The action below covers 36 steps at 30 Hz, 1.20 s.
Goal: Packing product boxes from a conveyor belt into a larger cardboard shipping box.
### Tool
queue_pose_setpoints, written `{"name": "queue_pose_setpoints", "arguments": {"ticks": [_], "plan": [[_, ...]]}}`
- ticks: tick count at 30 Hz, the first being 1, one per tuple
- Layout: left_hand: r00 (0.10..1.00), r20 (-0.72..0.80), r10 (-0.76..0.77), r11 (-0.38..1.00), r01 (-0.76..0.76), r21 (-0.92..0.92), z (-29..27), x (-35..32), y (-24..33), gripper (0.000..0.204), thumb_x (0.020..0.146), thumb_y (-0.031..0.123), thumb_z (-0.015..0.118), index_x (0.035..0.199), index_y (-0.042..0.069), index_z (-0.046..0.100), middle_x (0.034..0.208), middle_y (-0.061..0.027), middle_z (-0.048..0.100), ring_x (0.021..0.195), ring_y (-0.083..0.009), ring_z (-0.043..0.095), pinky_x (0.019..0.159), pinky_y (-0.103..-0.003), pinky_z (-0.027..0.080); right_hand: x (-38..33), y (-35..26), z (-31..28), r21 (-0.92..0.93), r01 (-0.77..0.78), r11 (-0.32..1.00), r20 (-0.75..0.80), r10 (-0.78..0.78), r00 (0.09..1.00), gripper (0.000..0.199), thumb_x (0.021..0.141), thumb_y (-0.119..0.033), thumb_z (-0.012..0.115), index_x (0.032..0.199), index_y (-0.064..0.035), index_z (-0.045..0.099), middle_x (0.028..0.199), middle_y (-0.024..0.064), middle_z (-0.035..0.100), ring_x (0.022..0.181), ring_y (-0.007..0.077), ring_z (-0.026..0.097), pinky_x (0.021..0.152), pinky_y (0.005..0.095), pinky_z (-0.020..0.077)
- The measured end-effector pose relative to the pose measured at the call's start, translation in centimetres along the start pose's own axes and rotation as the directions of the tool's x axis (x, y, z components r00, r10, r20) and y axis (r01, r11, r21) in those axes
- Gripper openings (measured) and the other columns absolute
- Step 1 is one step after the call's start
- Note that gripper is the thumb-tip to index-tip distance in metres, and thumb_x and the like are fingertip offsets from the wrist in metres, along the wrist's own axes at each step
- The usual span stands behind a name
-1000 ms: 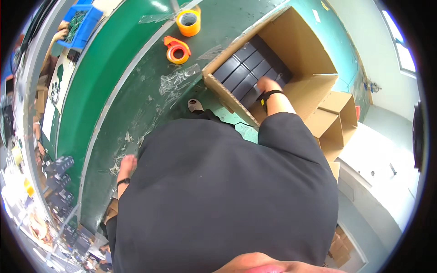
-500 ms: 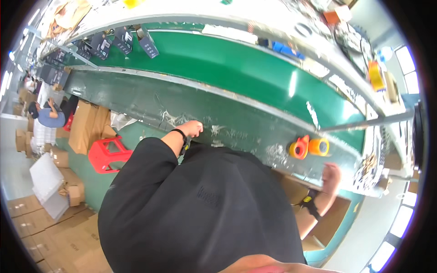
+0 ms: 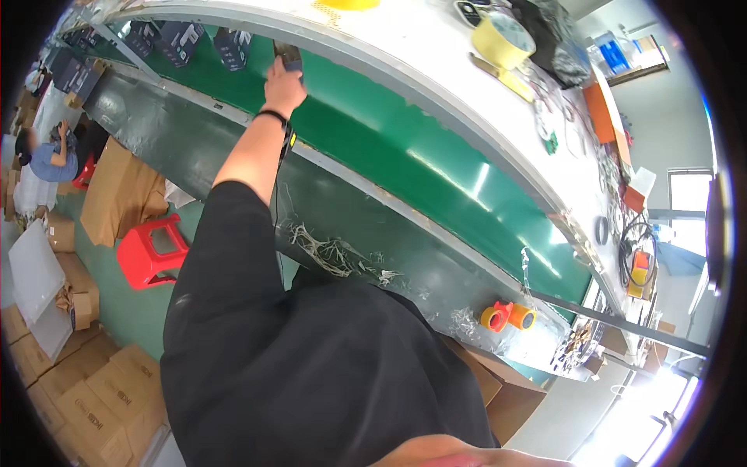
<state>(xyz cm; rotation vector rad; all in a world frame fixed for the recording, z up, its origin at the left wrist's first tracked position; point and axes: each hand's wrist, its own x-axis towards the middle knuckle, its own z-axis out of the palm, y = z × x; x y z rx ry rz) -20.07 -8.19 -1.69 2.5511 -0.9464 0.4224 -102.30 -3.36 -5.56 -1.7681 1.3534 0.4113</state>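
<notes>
My left hand [image 3: 285,92] is stretched far forward over the green conveyor belt [image 3: 373,109], its fingers closed on the near end of a small dark printed box [image 3: 288,56]. The top of that box lies partly under the edge of the raised shelf. To its left, more dark boxes stand on the belt, the closest being an upright carton [image 3: 233,48]. A black band and a dark device with a yellow mark sit on my left wrist. My right hand is out of sight.
A red tape dispenser [image 3: 498,314] with orange tape rolls lies on the dark workbench [image 3: 350,210], near tangled pale plastic strips [image 3: 331,253]. The white shelf [image 3: 420,39] carries a yellow tape roll [image 3: 503,40]. A red stool [image 3: 152,251], cartons [image 3: 109,397] and a seated person [image 3: 53,152] are at left.
My left hand has gone from the workbench edge up and forward onto the rightmost dark box. My right hand has left the picture. The view has shifted, showing more of the shelf top.
</notes>
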Motion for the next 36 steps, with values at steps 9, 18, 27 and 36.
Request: {"name": "queue_pose_setpoints", "arguments": {"ticks": [9, 18, 27, 36], "plan": [[0.923, 0.207, 0.324, 0.934, -0.347, 0.085, -0.3, -1.6, 2.4, 0.015, 0.084, 0.007, 0.065, 0.092, 0.003, 0.077, 0.097, -0.0206, 0.075, 0.094, -0.0389, 0.073, 0.081, -0.049, 0.061, 1.8, 1.2, 0.0, 0.034, 0.165, 0.986, -0.132, -0.160, 0.978, 0.030, 0.101, -0.022, 0.065, 0.126, -0.0082, 0.075, 0.112, 0.0223, 0.077, 0.105, 0.0334, 0.076, 0.089, 0.0422, 0.0592], [0.497, 0.368, 0.786, 0.565, -0.335, -0.754, -11.5, -32.9, 26.8, 0.015, 0.072, 0.023, 0.068, 0.072, 0.009, 0.074, 0.073, -0.0193, 0.069, 0.072, -0.0434, 0.068, 0.062, -0.058, 0.050, 6.9, -5.6, -2.9, 0.354, 0.631, 0.690, -0.314, -0.548, 0.775, 0.054, 0.086, -0.008, 0.081, 0.139, -0.0044, 0.069, 0.120, 0.0122, 0.076, 0.088, 0.0189, 0.072, 0.077, 0.0348, 0.0582], [0.430, 0.133, 0.893, 0.217, -0.152, -0.964, -18.5, -41.5, 36.3, 0.035, 0.090, 0.012, 0.069, 0.125, 0.009, 0.070, 0.118, -0.0146, 0.073, 0.099, -0.0376, 0.071, 0.084, -0.048, 0.055, 6.5, 3.0, -4.8, 0.115, 0.634, 0.765, -0.375, -0.557, 0.741, 0.097, 0.074, -0.028, 0.095, 0.151, -0.0024, 0.043, 0.131, 0.0172, 0.065, 0.123, 0.0292, 0.063, 0.109, 0.0392, 0.0469], [0.746, 0.593, 0.303, 0.653, 0.290, -0.699, -11.3, -44.8, 27.2, 0.046, 0.096, 0.003, 0.058, 0.141, 0.008, 0.056, 0.123, -0.0204, 0.067, 0.116, -0.0357, 0.064, 0.097, -0.051, 0.051, 2.1, 3.8, -9.0, 0.921, 0.182, 0.345, 0.006, -0.479, 0.878, 0.071, 0.093, -0.017, 0.058, 0.159, -0.0075, 0.036, 0.110, 0.0093, 0.064, 0.080, 0.0199, 0.066, 0.066, 0.0350, 0.0560]]}}
